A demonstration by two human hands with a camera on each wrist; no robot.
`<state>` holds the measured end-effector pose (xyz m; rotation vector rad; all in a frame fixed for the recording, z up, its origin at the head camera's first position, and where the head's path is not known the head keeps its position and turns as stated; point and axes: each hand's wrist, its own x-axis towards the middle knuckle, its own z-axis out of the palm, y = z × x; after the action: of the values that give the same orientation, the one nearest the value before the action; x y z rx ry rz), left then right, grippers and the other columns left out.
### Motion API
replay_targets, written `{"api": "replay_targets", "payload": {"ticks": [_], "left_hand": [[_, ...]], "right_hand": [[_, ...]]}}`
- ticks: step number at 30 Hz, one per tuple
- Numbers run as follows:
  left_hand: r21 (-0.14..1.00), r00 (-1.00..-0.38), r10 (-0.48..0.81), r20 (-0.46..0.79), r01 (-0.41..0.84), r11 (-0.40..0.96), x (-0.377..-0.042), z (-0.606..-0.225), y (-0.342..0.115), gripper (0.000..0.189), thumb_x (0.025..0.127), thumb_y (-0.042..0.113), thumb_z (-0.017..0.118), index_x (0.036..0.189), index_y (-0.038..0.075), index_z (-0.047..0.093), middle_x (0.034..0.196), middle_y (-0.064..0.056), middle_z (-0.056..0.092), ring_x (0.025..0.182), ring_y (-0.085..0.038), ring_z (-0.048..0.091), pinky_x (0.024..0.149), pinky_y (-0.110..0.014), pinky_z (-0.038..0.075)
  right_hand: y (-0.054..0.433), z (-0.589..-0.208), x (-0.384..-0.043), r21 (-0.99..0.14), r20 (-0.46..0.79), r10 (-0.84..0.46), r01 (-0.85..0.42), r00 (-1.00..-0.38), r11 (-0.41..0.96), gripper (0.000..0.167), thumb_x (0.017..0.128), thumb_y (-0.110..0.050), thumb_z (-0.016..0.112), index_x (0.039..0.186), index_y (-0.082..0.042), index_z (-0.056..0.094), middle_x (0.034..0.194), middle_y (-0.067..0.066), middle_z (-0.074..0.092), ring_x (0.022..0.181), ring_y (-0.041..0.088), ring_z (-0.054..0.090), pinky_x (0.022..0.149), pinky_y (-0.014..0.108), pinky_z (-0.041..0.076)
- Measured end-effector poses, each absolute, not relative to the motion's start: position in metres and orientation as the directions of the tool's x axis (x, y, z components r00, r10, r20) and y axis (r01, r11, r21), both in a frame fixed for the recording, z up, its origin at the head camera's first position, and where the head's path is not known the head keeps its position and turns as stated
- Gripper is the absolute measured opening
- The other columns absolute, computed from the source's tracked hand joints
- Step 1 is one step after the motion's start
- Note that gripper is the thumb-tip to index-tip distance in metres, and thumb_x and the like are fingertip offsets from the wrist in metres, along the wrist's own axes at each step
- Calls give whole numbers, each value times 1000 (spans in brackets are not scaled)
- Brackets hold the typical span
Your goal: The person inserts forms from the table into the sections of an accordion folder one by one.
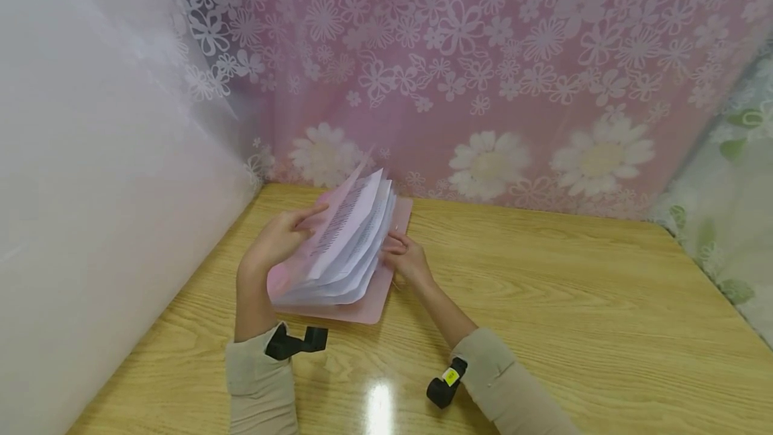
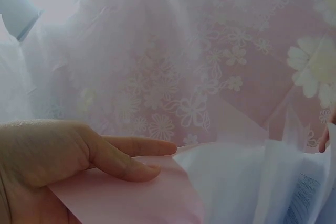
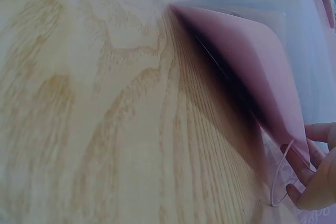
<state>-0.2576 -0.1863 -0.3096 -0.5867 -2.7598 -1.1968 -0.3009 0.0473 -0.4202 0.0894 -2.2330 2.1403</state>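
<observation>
A pink folder [image 1: 368, 313] lies at an angle on the table with its front cover raised, and white printed pages [image 1: 356, 230] in clear sleeves fan out inside. My left hand [image 1: 278, 240] pinches the edge of the pink front cover [image 2: 142, 198] between thumb and forefinger, as the left wrist view shows. On the opposite side, my right hand [image 1: 408, 262] grips the free edge of the folder, its fingers around the pink back cover [image 3: 252, 56]. That cover is lifted at an angle off the wood in the right wrist view. A thin elastic cord [image 3: 274, 184] loops beside those fingers.
The wood-grain table [image 1: 543, 301] extends to the right and toward me. Behind it hangs a pink flowered curtain [image 1: 423, 52], and a pale sheet [image 1: 109, 153] hangs along the left. Black wrist mounts [image 1: 296, 342] stick out from both sleeves.
</observation>
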Motion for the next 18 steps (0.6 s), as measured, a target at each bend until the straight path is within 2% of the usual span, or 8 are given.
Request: {"api": "replay_targets", "payload": {"ticks": [7,14,18], "left_hand": [[688,-926,312,212,369,625,-258,-311,-185,48,88,-3,47,135,8,47,136,-19,41,105,-28,44,80,-40,35],[688,-925,318,208,370,625,-259,-311,-182,48,88,-3,47,136,7,47,137,-19,40,103,-29,43,81,-41,34],[680,-924,321,209,373,631,-260,-312,-181,49,88,-3,47,136,7,46,137,-20,39,106,-29,43,82,-42,34]], "right_hand": [[50,-421,-298,-996,53,-20,-55,-998,68,49,82,7,61,129,5,48,99,23,64,91,31,61,74,30,49],[57,-421,-292,-998,51,-1,-51,-999,40,46,81,7,62,126,4,52,98,23,64,85,24,63,73,29,50],[65,-420,-284,-999,42,15,-42,-999,30,42,84,5,57,126,5,51,108,24,60,91,27,61,79,35,48]]}}
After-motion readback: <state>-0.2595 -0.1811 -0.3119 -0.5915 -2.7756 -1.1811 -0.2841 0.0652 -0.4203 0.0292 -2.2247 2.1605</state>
